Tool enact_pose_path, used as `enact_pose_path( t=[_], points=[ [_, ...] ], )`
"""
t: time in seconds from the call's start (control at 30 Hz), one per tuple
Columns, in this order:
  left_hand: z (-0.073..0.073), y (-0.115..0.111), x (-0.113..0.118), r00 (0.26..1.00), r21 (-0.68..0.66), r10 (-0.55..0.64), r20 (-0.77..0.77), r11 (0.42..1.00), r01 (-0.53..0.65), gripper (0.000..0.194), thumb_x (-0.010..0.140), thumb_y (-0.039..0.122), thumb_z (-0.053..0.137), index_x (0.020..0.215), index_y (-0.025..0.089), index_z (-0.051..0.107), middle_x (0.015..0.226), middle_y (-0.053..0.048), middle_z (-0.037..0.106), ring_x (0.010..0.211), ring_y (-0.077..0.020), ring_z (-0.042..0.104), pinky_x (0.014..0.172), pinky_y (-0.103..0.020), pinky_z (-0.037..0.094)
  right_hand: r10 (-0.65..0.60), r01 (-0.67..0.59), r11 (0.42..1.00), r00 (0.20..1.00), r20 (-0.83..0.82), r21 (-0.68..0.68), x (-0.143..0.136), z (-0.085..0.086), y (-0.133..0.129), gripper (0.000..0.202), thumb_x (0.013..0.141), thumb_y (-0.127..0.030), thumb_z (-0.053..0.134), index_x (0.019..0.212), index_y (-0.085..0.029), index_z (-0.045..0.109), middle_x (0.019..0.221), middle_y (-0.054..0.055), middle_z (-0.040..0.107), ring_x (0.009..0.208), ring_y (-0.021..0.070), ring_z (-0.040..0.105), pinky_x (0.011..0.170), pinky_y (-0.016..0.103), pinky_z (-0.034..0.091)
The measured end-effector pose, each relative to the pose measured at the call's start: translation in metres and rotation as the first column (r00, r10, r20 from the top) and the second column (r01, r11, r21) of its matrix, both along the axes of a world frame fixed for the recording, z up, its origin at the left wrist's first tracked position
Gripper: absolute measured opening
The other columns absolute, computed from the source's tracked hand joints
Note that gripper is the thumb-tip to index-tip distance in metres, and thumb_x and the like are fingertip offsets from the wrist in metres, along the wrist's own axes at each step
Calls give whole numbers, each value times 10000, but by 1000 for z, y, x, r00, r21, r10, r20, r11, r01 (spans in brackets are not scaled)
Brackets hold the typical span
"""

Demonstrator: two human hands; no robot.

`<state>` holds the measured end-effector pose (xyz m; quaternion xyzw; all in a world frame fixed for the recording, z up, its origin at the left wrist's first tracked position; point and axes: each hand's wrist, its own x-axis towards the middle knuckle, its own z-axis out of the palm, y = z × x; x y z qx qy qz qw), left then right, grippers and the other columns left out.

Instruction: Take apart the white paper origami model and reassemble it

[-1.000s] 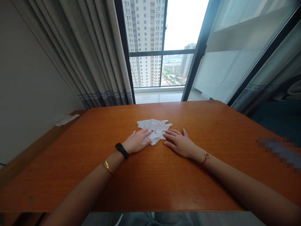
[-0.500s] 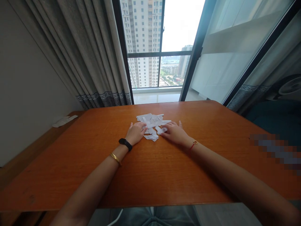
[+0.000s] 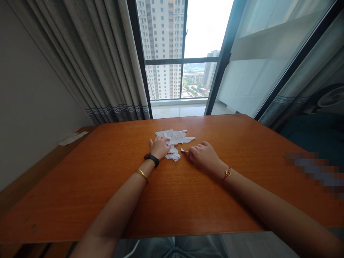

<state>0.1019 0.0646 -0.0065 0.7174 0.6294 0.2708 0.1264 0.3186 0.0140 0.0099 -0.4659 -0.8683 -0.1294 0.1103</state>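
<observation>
Torn pieces of white paper point(image 3: 177, 137) lie in an overlapping heap on the orange-brown wooden table point(image 3: 172, 193). My left hand point(image 3: 159, 147), with a black band and a gold bangle on its wrist, rests on the heap's left side, its fingers spread over the scraps. A little to the right of the heap, my right hand point(image 3: 204, 154) has its fingers closed on a small paper scrap point(image 3: 184, 150). Most of that scrap is hidden by the fingertips. Nearer to me, a few loose scraps point(image 3: 173, 157) lie between the two hands.
A strip of white paper point(image 3: 73, 138) lies on a ledge left of the table. Beyond the far edge stand a grey curtain point(image 3: 115, 71) and a glass door. On the right are a fan point(image 3: 333, 96) and a blurred patch on the table.
My right hand has drawn right and slightly toward me with a scrap, away from the heap. The left hand has shifted a little right, further onto the papers.
</observation>
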Motion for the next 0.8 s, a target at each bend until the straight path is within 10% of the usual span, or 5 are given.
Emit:
enact_pose_path(
  t=[0.23,0.4,0.53,0.8],
  points=[
    [15,-14,-1,921,45,-38,388,999,22,147,836,311,595,872,193,676,1114,-102,624,1132,-276,539,1057,-457,370,-62,45,998,828,-557,-43,5,10,-11,171,884,-274,481,918,-186,624,879,63,702,718,175,633,639,281,445],
    [25,-49,-3,641,-105,19,767,990,98,167,887,320,539,941,163,551,933,-101,682,851,-212,684,756,-365,567,88,-68,996,577,-812,60,3,20,-25,81,859,-234,510,864,-206,586,881,54,663,760,170,622,656,290,522],
    [28,-79,9,59,-241,235,970,909,339,254,789,148,663,965,177,483,984,-92,677,891,-189,688,803,-334,557,256,-123,964,663,-704,234,-14,27,-35,103,856,-176,507,901,-210,593,901,70,653,857,194,612,760,328,504],
    [30,-100,18,-137,-103,224,965,802,588,203,710,76,541,886,159,601,942,-53,656,861,-163,641,880,-364,528,301,-228,948,865,-401,220,-42,16,-41,189,924,-242,482,902,-197,664,855,76,649,804,198,564,759,340,433]
  ],
)
